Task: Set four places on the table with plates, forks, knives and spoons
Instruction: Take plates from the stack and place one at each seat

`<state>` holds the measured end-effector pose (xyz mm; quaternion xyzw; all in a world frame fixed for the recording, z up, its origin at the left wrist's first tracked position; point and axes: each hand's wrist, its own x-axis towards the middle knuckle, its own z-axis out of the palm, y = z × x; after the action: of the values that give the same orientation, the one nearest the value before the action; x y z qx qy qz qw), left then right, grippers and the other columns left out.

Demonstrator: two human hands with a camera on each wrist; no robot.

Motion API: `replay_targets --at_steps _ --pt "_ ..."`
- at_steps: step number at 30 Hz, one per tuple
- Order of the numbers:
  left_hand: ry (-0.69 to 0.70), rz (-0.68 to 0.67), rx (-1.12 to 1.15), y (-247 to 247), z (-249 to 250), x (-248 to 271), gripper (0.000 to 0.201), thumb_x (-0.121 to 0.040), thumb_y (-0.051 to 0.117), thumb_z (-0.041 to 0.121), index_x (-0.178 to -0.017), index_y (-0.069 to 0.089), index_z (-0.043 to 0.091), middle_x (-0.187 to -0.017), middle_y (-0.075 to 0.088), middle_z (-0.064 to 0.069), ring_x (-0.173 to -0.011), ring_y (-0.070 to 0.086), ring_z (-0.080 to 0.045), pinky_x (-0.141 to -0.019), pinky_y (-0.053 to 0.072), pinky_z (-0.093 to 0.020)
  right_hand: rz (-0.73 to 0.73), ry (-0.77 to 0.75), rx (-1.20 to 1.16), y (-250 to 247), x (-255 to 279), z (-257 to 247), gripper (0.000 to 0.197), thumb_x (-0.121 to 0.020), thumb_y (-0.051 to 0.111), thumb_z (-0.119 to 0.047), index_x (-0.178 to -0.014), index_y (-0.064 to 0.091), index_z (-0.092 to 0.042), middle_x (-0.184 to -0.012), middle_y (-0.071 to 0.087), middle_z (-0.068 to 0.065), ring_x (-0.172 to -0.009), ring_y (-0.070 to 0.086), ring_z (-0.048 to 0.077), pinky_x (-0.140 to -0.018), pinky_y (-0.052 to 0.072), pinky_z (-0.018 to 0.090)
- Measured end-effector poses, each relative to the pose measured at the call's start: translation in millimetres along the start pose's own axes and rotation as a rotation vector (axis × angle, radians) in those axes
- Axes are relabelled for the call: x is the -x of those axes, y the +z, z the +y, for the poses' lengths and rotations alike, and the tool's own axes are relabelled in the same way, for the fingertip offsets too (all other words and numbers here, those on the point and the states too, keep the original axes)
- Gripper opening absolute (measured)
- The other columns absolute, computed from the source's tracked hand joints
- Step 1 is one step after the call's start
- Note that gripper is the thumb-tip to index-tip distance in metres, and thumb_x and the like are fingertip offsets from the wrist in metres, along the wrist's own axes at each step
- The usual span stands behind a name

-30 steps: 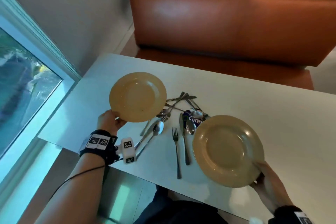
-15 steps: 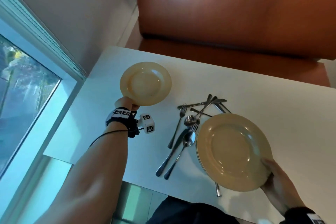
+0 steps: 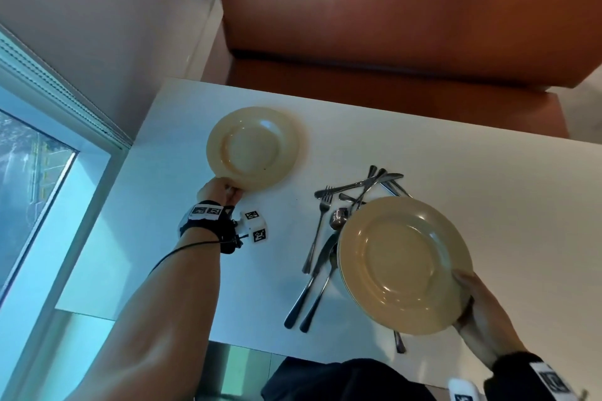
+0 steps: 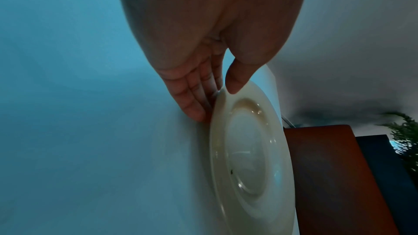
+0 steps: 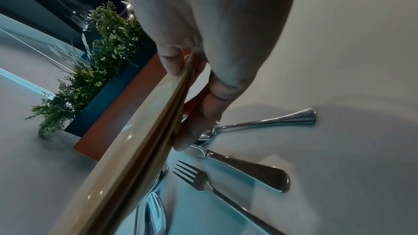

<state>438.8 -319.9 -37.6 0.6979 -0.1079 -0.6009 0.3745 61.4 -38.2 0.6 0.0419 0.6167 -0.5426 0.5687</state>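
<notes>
Left hand point(image 3: 221, 194) carried the round beige ceramic plate point(image 3: 253, 147) to the white table's point(image 3: 488, 205) far-left spot, now pinching its near rim, first place nearly set; right hand point(image 3: 479, 312) gripped the remaining beige plate stack point(image 3: 404, 264) over the steel cutlery pile point(image 3: 329, 228).

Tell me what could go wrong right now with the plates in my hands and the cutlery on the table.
1. The right hand holds the tilted stack of tan round plates by one edge only; it could slip onto the pile of steel cutlery beneath.
2. The left hand grips the single tan round plate near the white table's far corner by the wall; a push could send it off.
</notes>
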Motion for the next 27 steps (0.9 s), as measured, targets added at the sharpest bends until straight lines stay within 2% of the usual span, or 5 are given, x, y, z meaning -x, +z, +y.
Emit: replay_targets --at_steps 3,5,13,19,27 --pt "-0.004 0.007 0.034 -10 -8 11 0.026 -0.097 0.045 0.007 -0.120 0.056 0.003 -0.113 0.056 -0.009 -0.081 0.061 -0.015 -0.075 0.054 -0.024 -0.007 0.029 0.012 7 0 -1 0.037 -0.097 0.050 -0.025 -0.132 0.058 -0.014 -0.121 0.069 0.010 -0.091 0.071 0.018 -0.068 0.061 0.033" --pt "0.064 0.049 -0.022 -11 -18 34 0.034 -0.096 0.049 0.007 -0.130 0.050 0.007 -0.107 0.058 -0.009 -0.080 0.060 -0.020 -0.074 0.053 -0.028 -0.001 0.027 0.033 9 -3 1 0.039 -0.097 0.051 -0.025 -0.134 0.056 -0.015 -0.125 0.066 0.012 -0.100 0.066 0.023 -0.070 0.061 0.034" --pt "0.318 -0.392 -0.589 2 -96 167 0.029 -0.092 0.065 0.026 -0.119 0.062 0.018 -0.096 0.070 0.003 -0.075 0.069 -0.017 -0.070 0.057 -0.033 -0.082 0.040 0.092 18 -7 10 0.033 -0.098 0.049 -0.024 -0.129 0.059 -0.023 -0.114 0.069 0.006 -0.097 0.063 0.020 -0.065 0.060 0.030" --pt "0.466 -0.224 -0.779 6 -138 203 0.036 -0.081 0.075 0.031 -0.114 0.061 0.032 -0.102 0.066 0.010 -0.078 0.068 -0.007 -0.073 0.058 -0.030 -0.219 0.049 0.124 11 5 8 0.032 -0.099 0.049 -0.027 -0.130 0.058 -0.023 -0.114 0.071 0.004 -0.100 0.065 0.021 -0.068 0.060 0.032" --pt "0.369 -0.141 -0.560 -2 -173 236 0.034 -0.078 0.079 0.016 -0.106 0.062 0.022 -0.089 0.070 -0.002 -0.068 0.067 -0.019 -0.052 0.049 -0.023 -0.363 0.005 0.257 -25 11 15 0.042 -0.099 0.052 -0.042 -0.139 0.051 -0.028 -0.138 0.059 0.010 -0.128 0.055 0.033 -0.107 0.042 0.058"
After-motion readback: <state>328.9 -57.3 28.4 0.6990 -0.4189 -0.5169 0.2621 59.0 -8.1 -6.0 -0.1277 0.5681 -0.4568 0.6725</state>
